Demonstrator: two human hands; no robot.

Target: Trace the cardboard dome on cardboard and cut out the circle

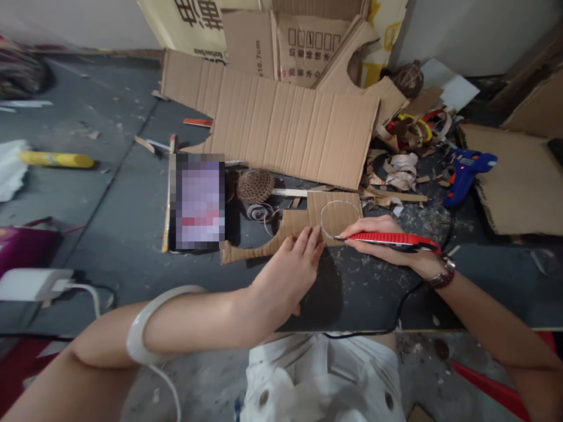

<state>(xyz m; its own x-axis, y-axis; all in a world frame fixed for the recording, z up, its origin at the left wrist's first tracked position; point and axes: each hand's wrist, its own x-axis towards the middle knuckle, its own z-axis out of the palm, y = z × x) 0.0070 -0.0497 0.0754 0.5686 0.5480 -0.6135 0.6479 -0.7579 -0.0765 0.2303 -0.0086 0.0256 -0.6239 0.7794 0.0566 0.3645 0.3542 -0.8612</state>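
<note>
My right hand (378, 240) is shut on a red utility knife (391, 238), and the knife's tip rests at the lower left of a thin circle (340, 220) drawn on a piece of corrugated cardboard (334, 212). My left hand (290, 269) lies flat on the cardboard's lower edge, with its fingers spread just left of the circle and holding nothing. The cardboard piece has a curved, irregular outline and lies flat on the dark work table (365, 293).
A large cut cardboard sheet (272, 126) lies behind my hands. To the right are a blue glue gun (466, 176) and curled cardboard scraps (400, 173). A pixelated, blurred rectangular device (197, 202) lies to the left. Shavings litter the table, and a black cable crosses it.
</note>
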